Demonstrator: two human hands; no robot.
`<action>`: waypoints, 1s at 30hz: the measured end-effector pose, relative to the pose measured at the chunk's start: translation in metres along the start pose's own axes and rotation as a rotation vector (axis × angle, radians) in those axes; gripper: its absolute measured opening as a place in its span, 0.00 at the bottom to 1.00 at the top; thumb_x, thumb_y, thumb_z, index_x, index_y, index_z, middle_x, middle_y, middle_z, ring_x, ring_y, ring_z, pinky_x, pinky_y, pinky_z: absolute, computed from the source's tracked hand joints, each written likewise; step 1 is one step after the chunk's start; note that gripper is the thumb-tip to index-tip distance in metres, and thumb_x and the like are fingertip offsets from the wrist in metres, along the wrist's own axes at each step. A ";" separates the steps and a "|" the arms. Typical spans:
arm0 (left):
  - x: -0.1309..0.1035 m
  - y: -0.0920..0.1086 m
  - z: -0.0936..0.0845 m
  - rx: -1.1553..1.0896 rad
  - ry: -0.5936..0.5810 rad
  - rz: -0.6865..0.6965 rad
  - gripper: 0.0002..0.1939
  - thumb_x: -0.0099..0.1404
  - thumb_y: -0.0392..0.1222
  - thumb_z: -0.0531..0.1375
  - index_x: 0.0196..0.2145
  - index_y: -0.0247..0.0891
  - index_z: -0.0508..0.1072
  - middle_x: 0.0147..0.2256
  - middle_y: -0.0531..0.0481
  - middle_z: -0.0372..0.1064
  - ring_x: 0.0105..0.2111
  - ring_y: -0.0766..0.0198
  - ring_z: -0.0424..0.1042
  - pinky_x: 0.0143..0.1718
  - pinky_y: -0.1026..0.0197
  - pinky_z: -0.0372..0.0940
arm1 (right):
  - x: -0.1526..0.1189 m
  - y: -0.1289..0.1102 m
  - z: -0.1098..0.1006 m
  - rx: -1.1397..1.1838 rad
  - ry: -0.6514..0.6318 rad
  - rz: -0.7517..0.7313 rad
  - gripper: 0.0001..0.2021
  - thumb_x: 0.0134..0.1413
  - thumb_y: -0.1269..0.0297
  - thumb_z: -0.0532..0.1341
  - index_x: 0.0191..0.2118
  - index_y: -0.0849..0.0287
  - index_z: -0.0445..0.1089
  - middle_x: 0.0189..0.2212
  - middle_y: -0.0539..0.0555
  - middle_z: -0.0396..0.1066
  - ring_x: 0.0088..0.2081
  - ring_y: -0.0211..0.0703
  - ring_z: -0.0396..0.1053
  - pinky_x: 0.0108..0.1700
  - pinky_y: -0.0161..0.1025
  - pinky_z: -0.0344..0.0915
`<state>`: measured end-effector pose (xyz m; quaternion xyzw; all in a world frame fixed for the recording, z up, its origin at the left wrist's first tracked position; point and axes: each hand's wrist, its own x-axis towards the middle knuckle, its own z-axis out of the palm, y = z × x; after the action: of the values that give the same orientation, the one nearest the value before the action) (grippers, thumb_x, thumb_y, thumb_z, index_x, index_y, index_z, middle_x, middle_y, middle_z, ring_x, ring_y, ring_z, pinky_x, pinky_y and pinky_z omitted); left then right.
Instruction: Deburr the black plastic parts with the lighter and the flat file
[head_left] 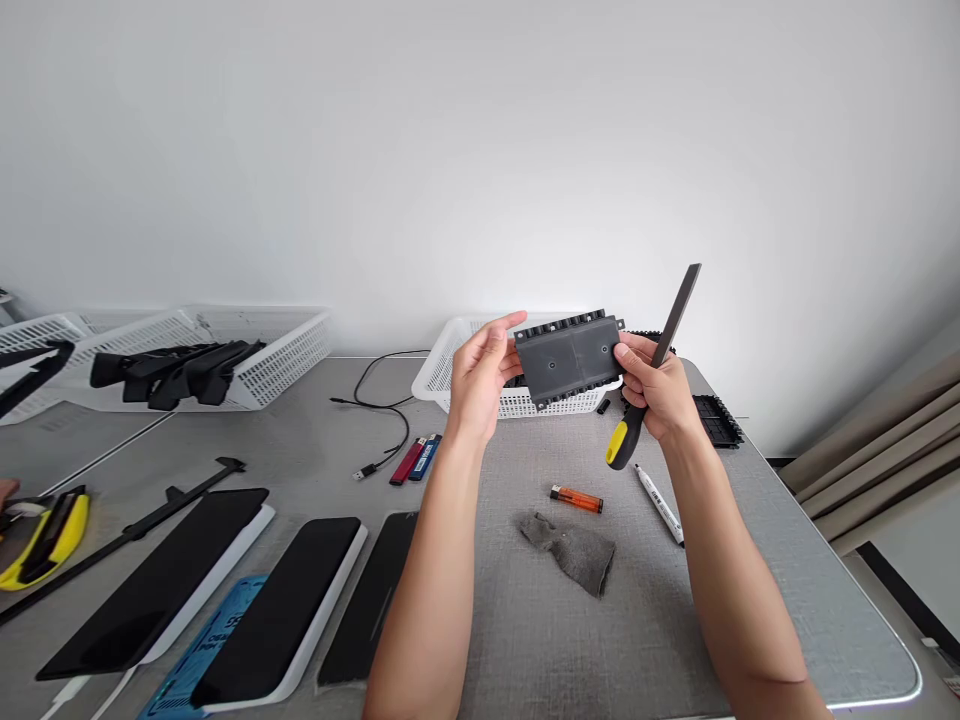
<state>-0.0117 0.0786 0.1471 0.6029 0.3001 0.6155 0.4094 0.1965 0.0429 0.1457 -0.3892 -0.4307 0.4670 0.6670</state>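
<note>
A black plastic housing (577, 360) with toothed long edges and two small screw holes is held up above the table, its flat face towards me. My left hand (482, 368) grips its left end, with the index finger stretched out behind it. At the other end, the thumb of my right hand (660, 385) presses on the corner. That same hand also holds a flat file (676, 312), blade pointing up and yellow-black handle down. Below lie an orange lighter (577, 499), a marker (660, 505) and a crumpled grey cloth (570, 550).
Behind my hands stands a white basket (435, 375); a black toothed part (718, 420) lies right of it. Further left are a black cable (382, 405), red (407, 462) and blue lighters (426, 458), phone-like slabs (281, 610), a caliper (172, 500) and a basket of black parts (289, 350).
</note>
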 end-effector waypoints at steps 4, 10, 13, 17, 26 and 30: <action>-0.002 0.002 0.003 0.101 -0.069 0.055 0.26 0.61 0.52 0.66 0.54 0.40 0.71 0.42 0.42 0.77 0.45 0.54 0.77 0.44 0.53 0.75 | -0.001 0.001 0.006 -0.058 0.038 -0.038 0.21 0.42 0.53 0.72 0.41 0.59 0.72 0.23 0.44 0.60 0.18 0.28 0.45 0.17 0.32 0.40; -0.006 0.005 0.009 0.192 -0.079 0.123 0.29 0.60 0.38 0.65 0.59 0.41 0.66 0.50 0.41 0.74 0.49 0.55 0.76 0.50 0.53 0.74 | -0.004 0.004 0.015 -0.155 0.084 -0.052 0.22 0.40 0.52 0.73 0.37 0.59 0.69 0.26 0.45 0.62 0.19 0.27 0.47 0.17 0.33 0.42; -0.008 0.009 0.010 0.204 -0.090 0.135 0.30 0.62 0.35 0.62 0.61 0.42 0.64 0.53 0.42 0.72 0.49 0.57 0.75 0.51 0.54 0.73 | -0.004 0.006 0.016 -0.182 0.080 -0.088 0.21 0.38 0.52 0.74 0.33 0.59 0.68 0.28 0.47 0.62 0.21 0.28 0.51 0.19 0.33 0.46; -0.008 0.012 0.011 0.277 -0.075 0.158 0.32 0.62 0.34 0.62 0.63 0.44 0.61 0.51 0.43 0.73 0.47 0.58 0.76 0.49 0.54 0.73 | -0.003 0.009 0.013 -0.157 0.064 -0.108 0.21 0.37 0.52 0.75 0.31 0.59 0.67 0.31 0.48 0.63 0.23 0.29 0.53 0.21 0.33 0.49; -0.010 0.011 0.014 0.429 0.024 0.258 0.13 0.56 0.35 0.66 0.40 0.40 0.73 0.38 0.50 0.77 0.38 0.61 0.76 0.41 0.58 0.72 | -0.005 0.010 0.019 -0.132 0.099 -0.145 0.24 0.51 0.47 0.68 0.49 0.56 0.66 0.40 0.52 0.67 0.25 0.30 0.55 0.20 0.31 0.49; -0.013 0.012 0.015 0.515 0.139 0.358 0.08 0.58 0.34 0.65 0.36 0.40 0.73 0.35 0.52 0.76 0.35 0.64 0.75 0.39 0.60 0.70 | -0.003 0.010 0.018 -0.143 0.139 -0.070 0.24 0.55 0.41 0.63 0.46 0.54 0.62 0.36 0.50 0.62 0.24 0.31 0.55 0.18 0.29 0.47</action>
<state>0.0006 0.0600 0.1525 0.6865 0.3627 0.6211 0.1071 0.1764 0.0447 0.1414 -0.4520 -0.4288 0.3832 0.6819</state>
